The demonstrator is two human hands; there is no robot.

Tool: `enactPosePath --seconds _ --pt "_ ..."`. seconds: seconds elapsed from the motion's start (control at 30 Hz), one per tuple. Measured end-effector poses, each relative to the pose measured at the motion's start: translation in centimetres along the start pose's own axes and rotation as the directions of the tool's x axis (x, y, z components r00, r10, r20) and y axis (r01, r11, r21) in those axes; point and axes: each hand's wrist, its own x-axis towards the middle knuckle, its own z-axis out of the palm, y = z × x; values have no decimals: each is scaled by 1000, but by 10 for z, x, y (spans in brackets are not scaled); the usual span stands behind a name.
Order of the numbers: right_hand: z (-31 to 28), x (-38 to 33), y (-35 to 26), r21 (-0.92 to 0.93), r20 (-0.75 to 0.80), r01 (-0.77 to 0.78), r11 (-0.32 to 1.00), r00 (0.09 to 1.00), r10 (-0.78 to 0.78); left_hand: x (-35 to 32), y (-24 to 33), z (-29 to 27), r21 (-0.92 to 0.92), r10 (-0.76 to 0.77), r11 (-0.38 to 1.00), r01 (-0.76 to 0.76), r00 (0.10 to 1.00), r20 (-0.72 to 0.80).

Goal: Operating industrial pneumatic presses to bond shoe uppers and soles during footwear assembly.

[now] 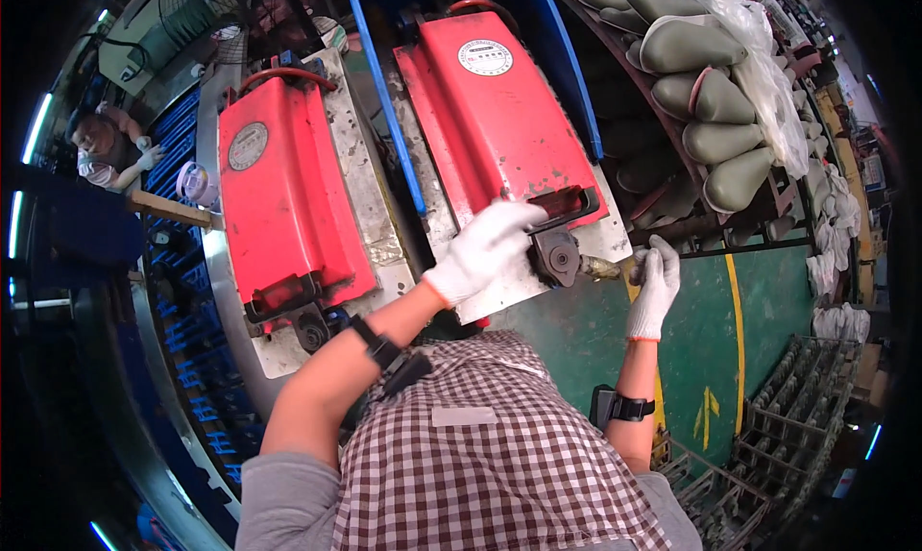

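Two long red machine covers lie side by side on metal plates: the right cover [509, 119] and the left cover [288, 186]. My left hand [485, 248], in a white knit glove, reaches across the front end of the right cover. Its fingers stretch out beside the black handle [567, 208], slightly blurred; whether they touch it I cannot tell. Below the handle sits a dark round metal fitting [558, 254] with a worn cylindrical end [603, 269]. My right hand [655, 287], also white-gloved, is raised just right of that end, fingers loosely bent and apart, dark at the tips.
A blue metal frame [384, 99] surrounds the right machine. Several grey-green shoe lasts [715, 138] crowd a rack at the right, with clear plastic sheeting [768, 80]. Metal racks [797, 407] stand on the green floor [701, 340]. A co-worker [106, 143] is at the far left by blue rails.
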Motion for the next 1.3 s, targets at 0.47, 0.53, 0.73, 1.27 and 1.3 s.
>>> enactPosePath --seconds 0.47,0.53,0.73,1.27,1.3 --pt "244 -141 -100 195 836 412 890 404 -370 -149 109 -94 -758 -285 652 -25 918 -275" --pt "264 -154 -103 296 811 543 786 292 -507 -166 115 -100 -673 -293 740 -1 900 -324" --pt "293 -196 -100 332 867 194 923 322 -380 -208 129 -118 -405 -227 913 47 883 -410" --pt "323 -243 -114 308 857 518 798 215 -469 -251 147 -145 -640 -297 758 -126 807 -510" --pt "324 -244 -116 310 855 569 762 183 -485 -253 149 -146 -605 -289 789 -107 805 -518"
